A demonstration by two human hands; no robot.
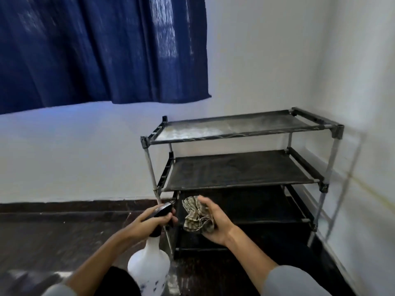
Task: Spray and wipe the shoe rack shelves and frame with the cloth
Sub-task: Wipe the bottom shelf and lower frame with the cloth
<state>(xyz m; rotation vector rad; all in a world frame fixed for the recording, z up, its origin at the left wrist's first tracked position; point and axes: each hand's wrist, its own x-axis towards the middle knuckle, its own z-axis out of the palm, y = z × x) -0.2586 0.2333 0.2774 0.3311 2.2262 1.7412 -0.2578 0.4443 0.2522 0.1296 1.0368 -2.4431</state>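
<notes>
Blue curtain (102,50) hangs over the white wall (256,60), upper left. Dark floor (53,236) with a dark skirting strip along the wall base.

Shoe rack (241,178) stands in the room corner, right of centre: black fabric shelves on a metal tube frame with black plastic corner joints. Top shelf (230,126) shows pale wet or dusty patches, mostly toward its left half. Middle shelf (237,169) is dark, nothing on it. Lower shelf mostly in shadow behind the hands.

Spray bottle (149,268), white translucent body, black trigger head, held low in front of the rack's left front leg; liquid level can't be told. Left hand (147,223) has its grip wrapped round the trigger head, nozzle toward the rack.

Right hand (213,221) grips a crumpled patterned cloth (197,216), held in front of the lower shelf, just right of the bottle head.
</notes>
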